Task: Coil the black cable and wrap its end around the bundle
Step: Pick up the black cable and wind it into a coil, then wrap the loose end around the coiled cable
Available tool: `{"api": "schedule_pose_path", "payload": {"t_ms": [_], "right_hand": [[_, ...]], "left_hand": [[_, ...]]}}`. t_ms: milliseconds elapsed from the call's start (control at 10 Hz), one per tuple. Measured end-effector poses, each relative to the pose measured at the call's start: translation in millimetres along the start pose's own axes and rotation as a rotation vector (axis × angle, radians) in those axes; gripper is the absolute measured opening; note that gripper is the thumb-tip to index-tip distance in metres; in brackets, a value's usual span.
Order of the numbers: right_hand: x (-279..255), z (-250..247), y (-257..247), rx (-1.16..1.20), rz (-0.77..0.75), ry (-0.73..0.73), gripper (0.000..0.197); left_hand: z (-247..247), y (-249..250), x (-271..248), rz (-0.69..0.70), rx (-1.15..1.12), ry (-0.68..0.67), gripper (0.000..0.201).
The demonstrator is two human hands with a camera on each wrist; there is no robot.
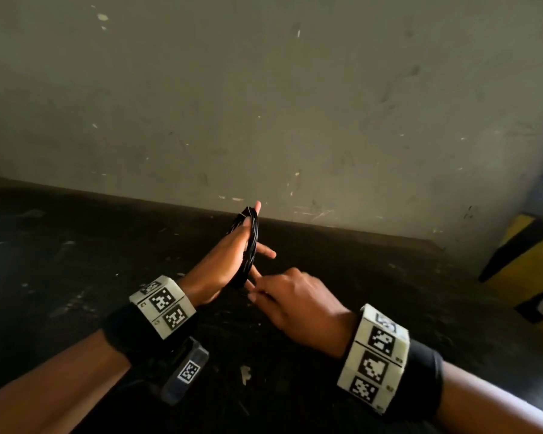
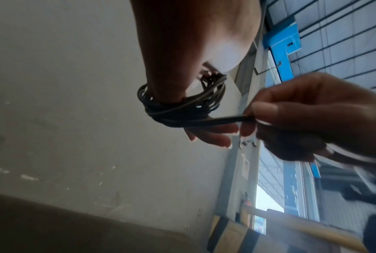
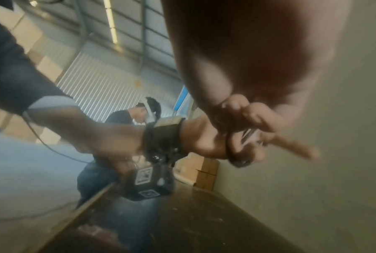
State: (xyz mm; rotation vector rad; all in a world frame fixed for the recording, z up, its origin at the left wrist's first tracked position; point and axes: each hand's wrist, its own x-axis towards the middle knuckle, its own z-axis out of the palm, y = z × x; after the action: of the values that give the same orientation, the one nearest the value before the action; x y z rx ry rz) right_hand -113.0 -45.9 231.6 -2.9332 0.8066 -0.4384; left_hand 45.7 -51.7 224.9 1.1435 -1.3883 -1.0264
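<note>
The black cable (image 1: 250, 245) is wound in several loops into a coil around my left hand (image 1: 229, 258), which stands upright above the dark table with straight fingers and the thumb sticking out to the right. In the left wrist view the coil (image 2: 178, 109) rings the fingers, and one strand (image 2: 221, 120) runs off to my right hand (image 2: 301, 116). There the thumb and forefinger pinch the cable's end. In the head view my right hand (image 1: 282, 292) sits just below and right of the coil's lower end. The right wrist view is blurred and shows only a bit of the coil (image 3: 239, 162).
A dark, scuffed table (image 1: 76, 261) runs up to a grey wall (image 1: 264, 104). A yellow-and-black striped block (image 1: 527, 255) stands at the right. A small pale scrap (image 1: 245, 372) lies near my forearms. Another person (image 3: 126, 123) and cardboard boxes (image 3: 202, 169) are off to the left.
</note>
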Motion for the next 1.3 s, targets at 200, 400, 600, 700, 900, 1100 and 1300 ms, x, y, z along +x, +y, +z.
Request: {"api": "schedule_pose_path", "payload": {"t_ms": [200,400,600,700,900,1100,1300], "right_hand": [[-7.4,-6.4,13.7,-0.139,-0.217,0.101,0.017],[-20.5,17.8,19.4,-0.142,-0.214,0.199,0.042],[-41.4,45.4,18.6,0.053,-0.175,0.155,0.037],[-49.1,57.8,15.5,0.281,-0.032,0.071,0.036],[-60.5,82.7,16.4,0.386,-0.014,0.096,0.023],[-77.2,86.5,14.6,0.315,-0.132,0.087,0.03],[-101.1,74.1,16.1,0.167,-0.248,0.113,0.039]], "left_hand": [[9.9,-57.0,-19.4,-0.07,-0.113,-0.602,0.061],[33.8,-58.7,-53.3,-0.288,-0.39,-0.43,0.059],[41.8,-62.5,-61.1,-0.567,-0.361,-0.252,0.042],[46.9,-70.0,-70.6,-0.6,-0.353,-0.274,0.045],[51.6,-74.7,-78.8,-0.66,-0.285,-0.07,0.038],[49.5,-68.1,-85.0,-0.657,-0.217,-0.144,0.033],[72.9,-53.4,-90.7,-0.744,-0.168,-0.114,0.057]]}}
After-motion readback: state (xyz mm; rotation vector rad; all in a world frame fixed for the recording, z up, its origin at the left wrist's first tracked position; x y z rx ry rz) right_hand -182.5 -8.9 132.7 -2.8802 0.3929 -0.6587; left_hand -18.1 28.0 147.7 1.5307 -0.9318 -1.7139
